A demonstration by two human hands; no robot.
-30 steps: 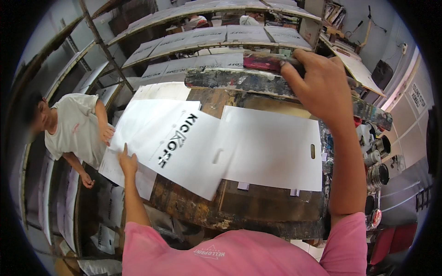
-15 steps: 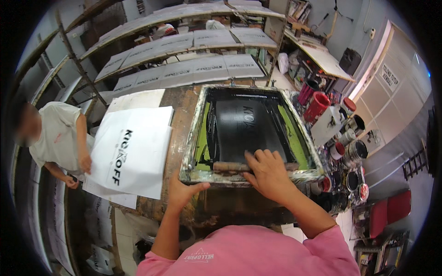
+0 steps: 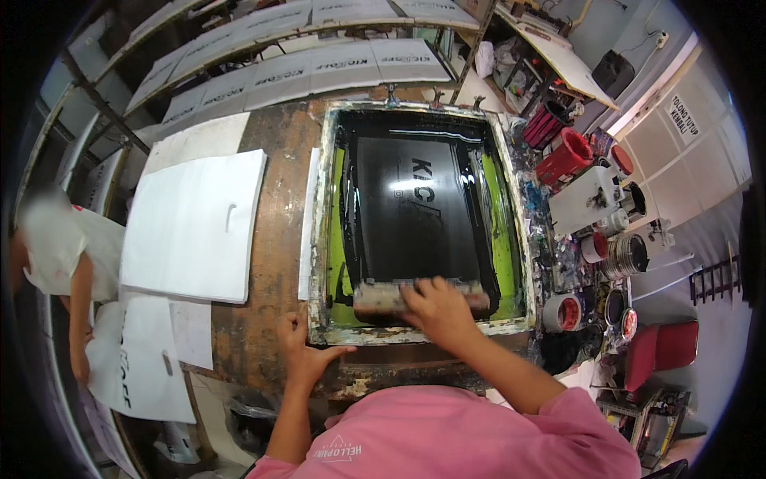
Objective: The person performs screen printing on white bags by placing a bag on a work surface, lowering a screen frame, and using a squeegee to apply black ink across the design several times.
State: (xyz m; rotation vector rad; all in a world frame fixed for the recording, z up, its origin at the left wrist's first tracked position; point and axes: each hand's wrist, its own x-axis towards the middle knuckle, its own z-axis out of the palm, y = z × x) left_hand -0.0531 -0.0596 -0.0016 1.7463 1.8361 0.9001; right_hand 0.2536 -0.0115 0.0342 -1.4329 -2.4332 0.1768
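A screen-printing frame (image 3: 527,239) lies on the wooden table before me, its mesh coated with black ink (image 3: 415,215) between green side strips. Dark lettering shows within the ink. My right hand (image 3: 440,315) grips a wooden-handled squeegee (image 3: 379,298) laid crosswise at the mesh's near end. At the frame's near left corner is my left hand (image 3: 305,355), fingers curled beside it and thumb along the front edge. A white sheet's edge (image 3: 309,215) shows along the frame's left side. Further left sits a stack of flat white bags (image 3: 187,231), a handle cutout visible on top.
A co-worker (image 3: 68,263) stands at the left beside a printed white bag (image 3: 140,359). Drying racks (image 3: 271,92) with printed sheets fill the back. Ink cans and red tubs (image 3: 562,156) crowd the table's right side. A red chair (image 3: 654,355) stands beyond.
The printed bag has left the stack and hangs lower by the co-worker, exposing a blank one. The view has shifted. The squeegee stays near me, and the ink's lettering looks clearer.
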